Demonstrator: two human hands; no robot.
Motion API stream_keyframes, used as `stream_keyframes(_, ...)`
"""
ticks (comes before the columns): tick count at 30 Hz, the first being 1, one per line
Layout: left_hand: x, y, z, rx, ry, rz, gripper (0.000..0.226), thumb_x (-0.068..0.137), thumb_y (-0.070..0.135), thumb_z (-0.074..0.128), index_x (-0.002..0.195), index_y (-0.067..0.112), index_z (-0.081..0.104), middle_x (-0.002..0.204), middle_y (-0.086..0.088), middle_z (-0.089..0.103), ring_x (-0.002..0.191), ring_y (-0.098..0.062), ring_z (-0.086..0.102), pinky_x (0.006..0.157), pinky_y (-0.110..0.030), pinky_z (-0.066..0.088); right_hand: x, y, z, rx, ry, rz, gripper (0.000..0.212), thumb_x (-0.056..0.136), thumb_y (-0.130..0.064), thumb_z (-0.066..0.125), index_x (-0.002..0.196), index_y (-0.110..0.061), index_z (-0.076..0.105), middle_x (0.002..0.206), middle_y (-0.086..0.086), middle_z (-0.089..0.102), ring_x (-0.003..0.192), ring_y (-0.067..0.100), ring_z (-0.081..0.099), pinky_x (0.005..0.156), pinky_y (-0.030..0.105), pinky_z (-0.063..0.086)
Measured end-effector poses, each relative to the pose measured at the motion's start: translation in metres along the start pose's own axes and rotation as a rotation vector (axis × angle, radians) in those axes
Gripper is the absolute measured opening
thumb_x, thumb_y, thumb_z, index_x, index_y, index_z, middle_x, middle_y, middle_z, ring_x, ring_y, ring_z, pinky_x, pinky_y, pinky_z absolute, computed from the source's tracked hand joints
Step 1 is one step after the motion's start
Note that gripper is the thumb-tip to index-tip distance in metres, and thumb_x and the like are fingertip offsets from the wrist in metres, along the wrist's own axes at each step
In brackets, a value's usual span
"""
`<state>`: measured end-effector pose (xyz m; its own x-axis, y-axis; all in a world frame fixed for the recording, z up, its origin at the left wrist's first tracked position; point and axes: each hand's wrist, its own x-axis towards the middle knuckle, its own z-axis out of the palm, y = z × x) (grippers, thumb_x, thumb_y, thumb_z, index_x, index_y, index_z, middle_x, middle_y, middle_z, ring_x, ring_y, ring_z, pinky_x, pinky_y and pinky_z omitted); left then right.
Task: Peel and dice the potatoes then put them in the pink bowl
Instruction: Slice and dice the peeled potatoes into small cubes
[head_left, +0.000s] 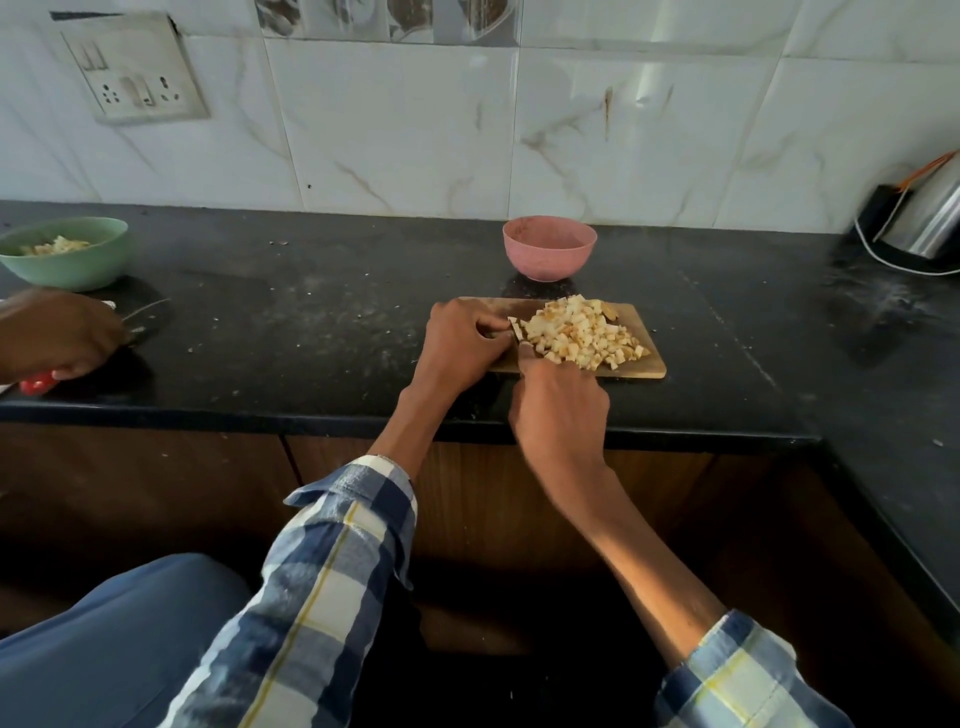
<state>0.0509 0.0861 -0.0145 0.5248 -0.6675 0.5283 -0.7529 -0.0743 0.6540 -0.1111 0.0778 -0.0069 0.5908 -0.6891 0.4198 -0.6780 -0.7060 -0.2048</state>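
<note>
Many diced potato cubes (582, 332) sit heaped on the wooden cutting board (652, 366), so dicing looks nearly done. Left hand (460, 345) rests at the board's left end, fingers (491, 326) curled and pinching a last small potato bit at the heap's edge, likely to steady it for cutting. Right hand (558, 410) is at the board's near edge, fingers curled as if round a knife handle, forefinger stretched toward the heap; handle and blade barely visible, so the hold is a judgement. Pink bowl (549, 248) stands just behind the board, looks empty, close enough for an easy transfer. Nothing lies between board and bowl.

Far left of the board: green bowl (65, 252) with pale pieces inside, and another person's hand (57, 335) on the worktop (311, 322) by a red-handled tool (37, 383); well apart, not in the way. Far right of the board, a steel kettle (930, 218) with cord. Crumbs are scattered over the worktop.
</note>
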Motion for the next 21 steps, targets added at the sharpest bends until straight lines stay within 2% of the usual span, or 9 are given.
stream_keyframes(4, -0.001, 0.001, 0.002, -0.001, 0.001, -0.020, 0.010, 0.082, 0.012, 0.082, 0.085, 0.021, 0.085, 0.081, 0.012, 0.077, 0.076, -0.004, 0.070, 0.082, -0.021, 0.057, -0.008, 0.005, -0.002, 0.019, -0.003, 0.011, 0.043, 0.103, -0.023, 0.059, 0.145, -0.023, 0.052, 0.116, 0.007, 0.068, 0.103, 0.027, 0.067, 0.079, 0.038, 0.053)
stream_keyframes(9, 0.000, -0.001, -0.002, -0.014, 0.000, -0.023, 0.007, 0.082, 0.014, 0.084, 0.084, 0.021, 0.085, 0.082, 0.012, 0.077, 0.078, -0.001, 0.071, 0.085, -0.022, 0.056, 0.007, -0.003, 0.002, 0.039, 0.021, 0.054, 0.030, 0.101, -0.025, 0.062, 0.131, -0.022, 0.063, 0.105, 0.006, 0.070, 0.096, 0.025, 0.067, 0.077, 0.038, 0.055)
stream_keyframes(11, -0.001, 0.001, -0.002, -0.017, 0.003, -0.033, 0.008, 0.081, 0.013, 0.085, 0.083, 0.021, 0.085, 0.080, 0.013, 0.076, 0.077, -0.001, 0.071, 0.084, -0.019, 0.056, 0.010, -0.005, 0.002, 0.035, 0.002, 0.054, 0.028, 0.100, -0.026, 0.064, 0.127, -0.021, 0.063, 0.106, 0.006, 0.069, 0.098, 0.025, 0.067, 0.077, 0.037, 0.052)
stream_keyframes(14, -0.001, 0.002, -0.001, -0.034, -0.007, -0.053, 0.008, 0.083, 0.012, 0.084, 0.083, 0.020, 0.085, 0.076, 0.017, 0.073, 0.079, 0.001, 0.070, 0.080, -0.011, 0.052, 0.002, 0.001, 0.002, 0.051, 0.033, 0.034, 0.036, 0.100, -0.026, 0.064, 0.136, -0.023, 0.060, 0.105, 0.005, 0.071, 0.095, 0.025, 0.069, 0.075, 0.038, 0.057)
stream_keyframes(17, -0.001, 0.002, -0.002, -0.024, -0.007, -0.052, 0.009, 0.084, 0.014, 0.084, 0.090, 0.019, 0.085, 0.087, 0.011, 0.079, 0.081, 0.003, 0.070, 0.083, -0.007, 0.050, -0.007, 0.010, 0.002, 0.104, 0.093, 0.048, 0.035, 0.101, -0.025, 0.061, 0.136, -0.026, 0.062, 0.105, 0.002, 0.073, 0.090, 0.023, 0.071, 0.073, 0.039, 0.059)
stream_keyframes(21, -0.003, -0.002, -0.004, -0.028, -0.009, -0.046, 0.015, 0.085, 0.014, 0.082, 0.100, 0.017, 0.084, 0.099, 0.005, 0.080, 0.090, 0.005, 0.069, 0.083, 0.001, 0.045, -0.008, 0.010, 0.000, 0.154, 0.127, 0.070, 0.038, 0.102, -0.025, 0.060, 0.140, -0.026, 0.061, 0.104, 0.001, 0.072, 0.089, 0.023, 0.070, 0.071, 0.036, 0.053)
